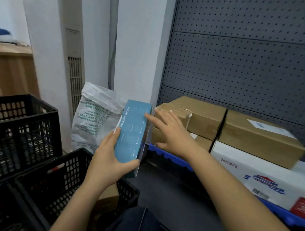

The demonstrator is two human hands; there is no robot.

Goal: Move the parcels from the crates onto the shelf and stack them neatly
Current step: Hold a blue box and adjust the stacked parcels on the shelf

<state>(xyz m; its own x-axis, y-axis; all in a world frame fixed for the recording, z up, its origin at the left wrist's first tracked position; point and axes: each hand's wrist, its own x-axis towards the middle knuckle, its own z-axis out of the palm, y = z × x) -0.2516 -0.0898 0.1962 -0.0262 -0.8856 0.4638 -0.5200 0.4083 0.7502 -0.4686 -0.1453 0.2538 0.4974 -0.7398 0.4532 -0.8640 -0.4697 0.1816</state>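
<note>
A tall black plastic lattice crate [14,129] stood at the far left, with a second black lattice crate [56,176] just in front of it, nearer the person. Behind them a white woven sack with green print [93,116] leaned against the wall. The left hand [109,159] gripped the lower end of a long teal cardboard box marked "CHARGING STATION" [133,130], thumb curled round its near edge, holding it upright above the nearer crate and just beside the shelf's end. The right hand [172,134] was spread with straight fingers, its index fingertip at the box's upper right edge. On the dark grey metal shelf [169,183] lay stacked brown cardboard parcels [191,115] beside another brown parcel [258,137], which rested on a white printed carton [273,177].
</note>
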